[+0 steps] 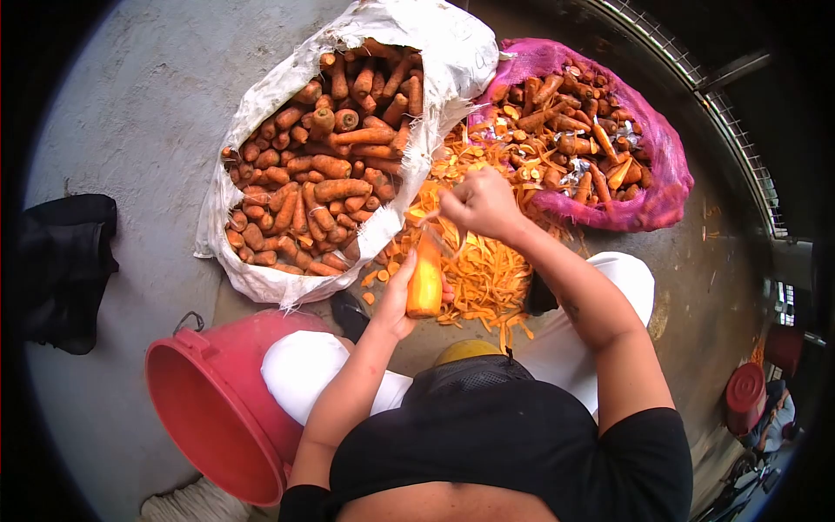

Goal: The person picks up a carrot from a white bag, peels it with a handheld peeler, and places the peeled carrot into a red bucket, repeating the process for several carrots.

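A peeled orange carrot (pixel 424 280) is held in my left hand (pixel 398 300), its thick end toward me and my fingers wrapped round it. Just beyond its far end, my right hand (pixel 481 204) is closed on what looks like a small peeler (pixel 432 219), thin and blurred, with most of it hidden by the fingers. Below both hands a heap of orange carrot peelings (pixel 487 270) covers the floor. To the left of the heap, a white woven sack (pixel 228 157) lies with its mouth wide, full of unpeeled carrots (pixel 326 187).
A pink mesh sack (pixel 665 178) at the back right holds carrots and scraps. On its side, a red bucket (pixel 196 404) lies by my left knee. Dark cloth or boots (pixel 70 270) rest at far left. Another red bucket (pixel 745 398) stands near a person at far right.
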Motion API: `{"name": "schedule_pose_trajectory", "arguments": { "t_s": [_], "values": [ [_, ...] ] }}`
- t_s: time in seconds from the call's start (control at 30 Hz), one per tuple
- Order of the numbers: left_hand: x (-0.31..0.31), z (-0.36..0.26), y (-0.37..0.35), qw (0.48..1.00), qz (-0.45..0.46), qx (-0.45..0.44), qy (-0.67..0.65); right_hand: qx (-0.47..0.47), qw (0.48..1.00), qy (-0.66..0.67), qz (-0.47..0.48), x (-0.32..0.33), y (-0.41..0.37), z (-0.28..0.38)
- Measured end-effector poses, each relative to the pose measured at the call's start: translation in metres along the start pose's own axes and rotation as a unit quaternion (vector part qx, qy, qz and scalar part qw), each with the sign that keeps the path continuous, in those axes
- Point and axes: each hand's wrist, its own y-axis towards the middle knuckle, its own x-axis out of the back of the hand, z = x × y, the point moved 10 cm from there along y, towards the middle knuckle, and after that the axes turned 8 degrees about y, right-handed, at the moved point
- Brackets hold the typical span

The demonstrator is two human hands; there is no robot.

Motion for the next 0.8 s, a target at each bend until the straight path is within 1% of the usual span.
{"name": "schedule_pose_trajectory", "arguments": {
  "t_s": [0.03,0.1,0.13,0.23,0.27,0.37,0.47,0.57,0.67,0.8],
  "values": [
    [0.001,-0.003,-0.001,1.0,-0.009,-0.016,-0.005,0.062,0.998,0.024,0.001,-0.006,-0.005,0.015],
    [0.002,-0.009,-0.005,0.998,-0.025,-0.049,-0.014,0.11,0.992,0.056,0.038,-0.017,-0.015,0.043],
    [0.002,-0.001,0.002,0.997,-0.009,-0.012,-0.074,0.134,0.987,0.072,0.056,-0.022,-0.02,0.055],
    [0.003,0.005,0.006,0.995,0.016,-0.007,-0.098,0.188,0.978,0.072,0.049,-0.03,-0.031,0.071],
    [0.001,0.005,0.006,0.996,0.022,-0.009,-0.084,0.195,0.978,0.066,0.044,-0.03,-0.032,0.071],
    [0.0,0.007,0.002,0.998,-0.008,0.002,-0.065,0.197,0.977,0.056,0.054,-0.031,-0.034,0.07],
    [-0.004,0.009,0.004,0.998,0.03,0.004,-0.053,0.198,0.977,0.058,0.049,-0.031,-0.033,0.064],
    [-0.006,0.002,0.001,0.999,0.007,0.003,-0.031,0.176,0.981,0.063,0.047,-0.032,-0.029,0.055],
    [-0.005,-0.001,0.001,1.0,0.015,-0.006,-0.015,0.161,0.984,0.06,0.047,-0.035,-0.027,0.044],
    [-0.002,-0.004,0.006,1.0,0.004,-0.016,-0.007,0.152,0.986,0.069,0.03,-0.036,-0.025,0.036]
  ]
}}
